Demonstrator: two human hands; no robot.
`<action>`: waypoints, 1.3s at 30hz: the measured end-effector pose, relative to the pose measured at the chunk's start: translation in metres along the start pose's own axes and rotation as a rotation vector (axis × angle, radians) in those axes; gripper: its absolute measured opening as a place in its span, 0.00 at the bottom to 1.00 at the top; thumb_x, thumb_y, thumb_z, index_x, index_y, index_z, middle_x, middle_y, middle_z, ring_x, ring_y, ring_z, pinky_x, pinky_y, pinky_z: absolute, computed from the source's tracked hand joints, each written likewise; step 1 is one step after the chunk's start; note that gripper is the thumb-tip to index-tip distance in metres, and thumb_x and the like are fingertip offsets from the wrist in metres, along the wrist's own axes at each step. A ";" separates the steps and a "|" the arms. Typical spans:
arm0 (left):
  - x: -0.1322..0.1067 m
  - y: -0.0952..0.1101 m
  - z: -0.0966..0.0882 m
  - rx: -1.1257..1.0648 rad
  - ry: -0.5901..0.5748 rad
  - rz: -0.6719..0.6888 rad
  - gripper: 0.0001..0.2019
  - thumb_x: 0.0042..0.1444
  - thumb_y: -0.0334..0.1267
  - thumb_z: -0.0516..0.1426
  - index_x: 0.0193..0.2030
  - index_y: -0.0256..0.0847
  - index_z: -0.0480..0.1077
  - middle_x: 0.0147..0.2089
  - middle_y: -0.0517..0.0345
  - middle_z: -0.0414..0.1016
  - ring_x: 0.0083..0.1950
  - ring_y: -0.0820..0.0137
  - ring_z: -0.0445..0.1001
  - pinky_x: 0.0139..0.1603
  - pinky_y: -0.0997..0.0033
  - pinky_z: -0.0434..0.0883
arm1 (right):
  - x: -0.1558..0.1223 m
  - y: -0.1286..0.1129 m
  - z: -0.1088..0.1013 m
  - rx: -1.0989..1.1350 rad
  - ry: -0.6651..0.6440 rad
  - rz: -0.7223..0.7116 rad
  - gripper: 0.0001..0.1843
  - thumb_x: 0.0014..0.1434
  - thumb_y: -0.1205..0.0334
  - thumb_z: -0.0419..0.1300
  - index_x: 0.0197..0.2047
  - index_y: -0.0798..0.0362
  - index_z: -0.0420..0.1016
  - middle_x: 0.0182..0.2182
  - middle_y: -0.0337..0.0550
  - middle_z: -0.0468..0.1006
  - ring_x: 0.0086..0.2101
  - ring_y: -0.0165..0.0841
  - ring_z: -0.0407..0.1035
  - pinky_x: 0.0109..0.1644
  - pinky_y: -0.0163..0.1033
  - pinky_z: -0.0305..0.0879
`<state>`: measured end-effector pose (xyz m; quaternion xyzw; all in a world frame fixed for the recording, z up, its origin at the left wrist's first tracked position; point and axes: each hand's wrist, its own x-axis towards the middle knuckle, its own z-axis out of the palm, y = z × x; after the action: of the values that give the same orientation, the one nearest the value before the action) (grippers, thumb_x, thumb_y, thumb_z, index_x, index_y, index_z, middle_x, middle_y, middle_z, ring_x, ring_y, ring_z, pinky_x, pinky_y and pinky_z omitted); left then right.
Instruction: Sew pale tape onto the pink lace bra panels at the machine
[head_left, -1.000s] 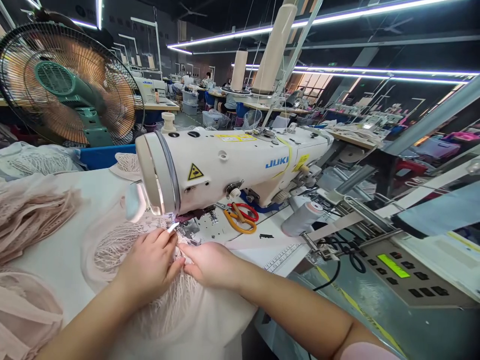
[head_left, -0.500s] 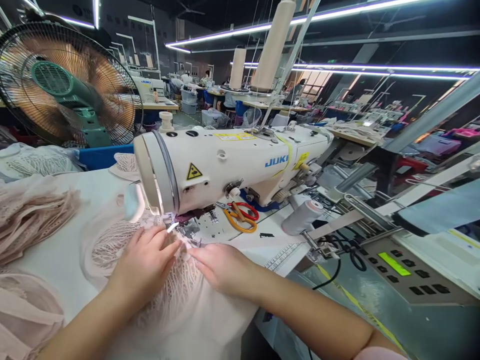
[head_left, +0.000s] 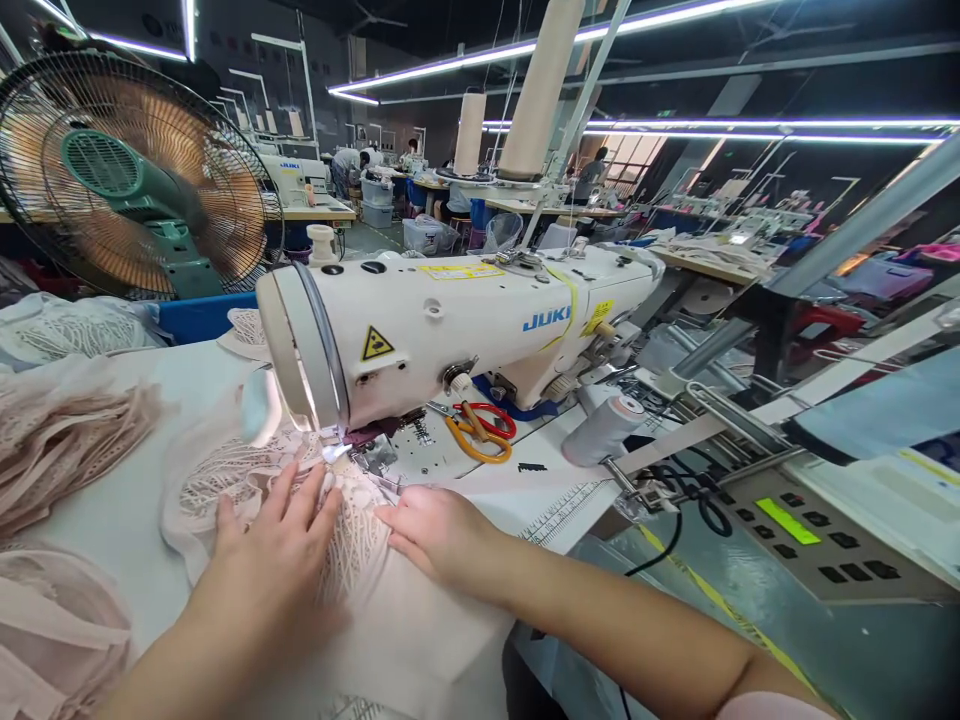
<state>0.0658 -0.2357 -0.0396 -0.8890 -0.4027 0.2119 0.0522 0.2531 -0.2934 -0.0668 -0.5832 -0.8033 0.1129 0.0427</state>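
Observation:
Pale pink lace fabric (head_left: 355, 550) lies under the needle end of a white JUKI sewing machine (head_left: 465, 310). My left hand (head_left: 279, 545) rests on the lace with its fingers spread, just in front of the presser foot area. To its right, my right hand (head_left: 442, 535) pinches the fabric's edge between thumb and fingers. A small white piece (head_left: 336, 453) shows near the needle, which I cannot make out clearly. More of the garment spreads left of the machine head and toward my lap.
Scissors with orange and red handles (head_left: 480, 440) lie on the machine bed beside a grey thread cone (head_left: 606, 430). Folded pink pieces (head_left: 75, 430) are piled on the left. A large fan (head_left: 135, 180) stands behind, and a control panel (head_left: 810, 530) is at right.
My left hand has drawn back toward me and its fingers have spread. The lace beneath has shifted slightly; my right hand stays almost in place at the fabric's edge.

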 end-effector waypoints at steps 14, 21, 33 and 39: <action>0.007 -0.017 0.005 0.004 0.100 -0.083 0.42 0.46 0.52 0.55 0.68 0.37 0.55 0.72 0.41 0.43 0.72 0.40 0.41 0.54 0.18 0.50 | 0.017 -0.008 -0.008 -0.059 -0.022 0.104 0.14 0.66 0.57 0.48 0.46 0.52 0.71 0.33 0.43 0.73 0.28 0.34 0.67 0.24 0.37 0.44; 0.011 -0.032 0.017 -0.129 0.199 -0.186 0.39 0.49 0.52 0.56 0.67 0.40 0.57 0.73 0.37 0.39 0.69 0.32 0.43 0.45 0.28 0.66 | 0.007 -0.014 -0.019 -0.098 -0.077 0.026 0.20 0.54 0.71 0.54 0.52 0.56 0.66 0.36 0.45 0.76 0.33 0.38 0.72 0.23 0.37 0.48; 0.037 -0.071 0.035 -0.379 0.285 -0.072 0.41 0.47 0.57 0.55 0.65 0.35 0.59 0.71 0.34 0.44 0.68 0.42 0.54 0.60 0.47 0.64 | 0.029 -0.020 -0.020 -0.081 -0.246 0.172 0.43 0.50 0.72 0.60 0.68 0.57 0.52 0.34 0.51 0.80 0.33 0.47 0.75 0.26 0.43 0.64; 0.047 -0.088 0.042 -0.422 0.370 0.001 0.38 0.50 0.57 0.53 0.66 0.40 0.58 0.67 0.40 0.54 0.67 0.45 0.55 0.61 0.48 0.64 | 0.037 -0.016 -0.001 0.128 -0.039 0.246 0.34 0.50 0.64 0.62 0.62 0.50 0.64 0.25 0.48 0.78 0.31 0.47 0.75 0.29 0.44 0.66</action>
<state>0.0145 -0.1454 -0.0704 -0.9038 -0.4213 -0.0423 -0.0615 0.2274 -0.2632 -0.0641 -0.6710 -0.7176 0.1798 0.0502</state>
